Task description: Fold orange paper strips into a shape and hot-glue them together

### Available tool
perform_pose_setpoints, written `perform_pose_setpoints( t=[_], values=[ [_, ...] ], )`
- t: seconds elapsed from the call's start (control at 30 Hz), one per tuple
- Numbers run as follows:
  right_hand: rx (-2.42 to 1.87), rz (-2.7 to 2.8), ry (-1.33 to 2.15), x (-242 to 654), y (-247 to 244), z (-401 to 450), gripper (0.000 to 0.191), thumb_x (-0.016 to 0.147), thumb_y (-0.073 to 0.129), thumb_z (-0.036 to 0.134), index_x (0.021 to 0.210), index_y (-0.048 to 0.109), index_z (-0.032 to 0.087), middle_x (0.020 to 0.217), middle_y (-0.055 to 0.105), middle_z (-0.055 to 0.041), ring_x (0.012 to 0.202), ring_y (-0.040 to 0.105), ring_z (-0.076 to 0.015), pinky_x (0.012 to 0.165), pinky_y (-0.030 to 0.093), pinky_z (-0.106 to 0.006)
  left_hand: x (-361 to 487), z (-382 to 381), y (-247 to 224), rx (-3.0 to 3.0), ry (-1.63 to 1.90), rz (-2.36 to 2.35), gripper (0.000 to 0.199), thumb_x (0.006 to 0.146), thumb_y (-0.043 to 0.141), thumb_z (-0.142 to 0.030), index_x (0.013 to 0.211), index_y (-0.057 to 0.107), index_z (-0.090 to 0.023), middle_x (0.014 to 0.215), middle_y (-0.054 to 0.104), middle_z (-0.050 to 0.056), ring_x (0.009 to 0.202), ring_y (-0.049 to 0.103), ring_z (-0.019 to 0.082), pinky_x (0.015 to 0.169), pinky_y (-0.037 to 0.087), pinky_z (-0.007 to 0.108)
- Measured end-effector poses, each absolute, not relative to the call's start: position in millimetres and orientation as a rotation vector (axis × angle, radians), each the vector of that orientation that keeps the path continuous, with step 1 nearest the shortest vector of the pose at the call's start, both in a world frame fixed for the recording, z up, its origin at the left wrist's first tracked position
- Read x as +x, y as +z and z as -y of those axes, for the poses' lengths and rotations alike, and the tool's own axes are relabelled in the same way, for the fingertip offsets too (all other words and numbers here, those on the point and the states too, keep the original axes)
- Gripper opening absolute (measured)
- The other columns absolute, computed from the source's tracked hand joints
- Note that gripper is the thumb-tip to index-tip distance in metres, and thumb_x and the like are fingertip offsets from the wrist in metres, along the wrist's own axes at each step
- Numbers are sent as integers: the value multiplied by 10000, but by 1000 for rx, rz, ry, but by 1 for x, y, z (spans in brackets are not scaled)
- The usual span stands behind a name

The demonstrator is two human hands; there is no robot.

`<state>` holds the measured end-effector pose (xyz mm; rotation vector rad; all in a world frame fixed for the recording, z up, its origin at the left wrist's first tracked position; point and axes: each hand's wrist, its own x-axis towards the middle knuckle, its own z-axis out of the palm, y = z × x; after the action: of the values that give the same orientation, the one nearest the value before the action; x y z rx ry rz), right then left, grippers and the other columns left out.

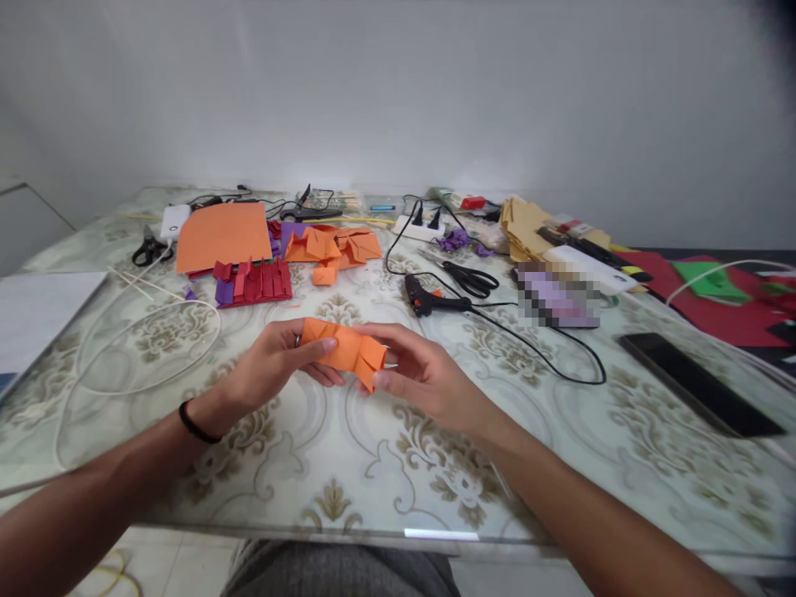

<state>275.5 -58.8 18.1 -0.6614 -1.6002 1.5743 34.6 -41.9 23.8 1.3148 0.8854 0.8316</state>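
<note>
A folded strip of orange paper (341, 347) is held between my two hands above the middle of the table. My left hand (279, 356) grips its left part, the thumb lying across the front face. At the right end, my right hand (423, 373) pinches the paper, with the thumb at the lower corner and the fingers behind it. Beyond my hands lie more folded orange pieces (329, 249) and a row of folded red paper (264, 282). A black glue gun (435, 300) rests past my right hand.
Black-handled scissors (469, 278), a white power strip (419, 228) and an orange sheet (224, 236) lie toward the back. A dark phone (700, 381) is on the right. Cables loop across both sides of the patterned table (336, 497).
</note>
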Motion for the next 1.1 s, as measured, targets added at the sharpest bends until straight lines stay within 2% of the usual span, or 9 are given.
perform_pose_setpoints(
  t=[0.13, 0.37, 0.5, 0.6, 0.7, 0.9, 1.1],
  values=[
    [-651, 1598, 1580, 277, 17, 57, 461, 912, 759, 359, 1356, 638, 334, 1123, 675, -36, 868, 676, -154, 800, 589, -307, 34, 42, 24, 1294, 817, -837, 279, 950, 697, -404, 986, 722, -129, 757, 787, 47, 634, 763, 162, 628, 643, 244],
    [-721, 1660, 1516, 277, 21, 57, 416, 845, 819, 341, 1239, 705, 274, 1056, 710, -32, 854, 662, -155, 751, 562, -276, 35, 42, 25, 1314, 816, -826, 343, 970, 654, -455, 935, 729, -122, 737, 780, 57, 595, 741, 152, 583, 627, 232],
    [-808, 1743, 1405, 279, 20, 56, 366, 792, 864, 314, 1138, 751, 271, 970, 704, -3, 853, 636, -146, 766, 519, -264, 34, 42, 24, 1358, 830, -867, 318, 960, 673, -428, 900, 744, -124, 765, 775, 55, 616, 728, 143, 584, 617, 222],
    [-821, 1768, 1392, 280, 20, 55, 376, 775, 876, 312, 1129, 757, 273, 1027, 721, -8, 917, 647, -157, 783, 506, -264, 34, 42, 26, 1377, 840, -884, 319, 952, 677, -438, 900, 748, -131, 773, 771, 50, 629, 723, 144, 585, 614, 226],
    [-824, 1779, 1419, 281, 21, 55, 351, 798, 854, 335, 1123, 752, 253, 1035, 736, -20, 926, 668, -165, 754, 505, -261, 35, 42, 29, 1427, 839, -930, 327, 937, 687, -453, 884, 742, -135, 747, 759, 37, 608, 716, 140, 568, 604, 220],
    [-835, 1775, 1532, 284, 20, 54, 311, 926, 720, 398, 1157, 674, 194, 924, 761, -43, 790, 713, -161, 701, 538, -273, 37, 44, 34, 1573, 790, -1043, 384, 924, 669, -509, 838, 701, -136, 697, 727, 34, 593, 704, 160, 543, 585, 246],
    [-911, 1904, 1379, 281, 21, 56, 229, 980, 627, 354, 1143, 640, 194, 905, 761, -38, 795, 722, -161, 684, 547, -269, 33, 42, 30, 1770, 773, -1193, 355, 942, 634, -475, 825, 673, -141, 720, 663, 16, 650, 634, 152, 561, 496, 237]
  ],
)
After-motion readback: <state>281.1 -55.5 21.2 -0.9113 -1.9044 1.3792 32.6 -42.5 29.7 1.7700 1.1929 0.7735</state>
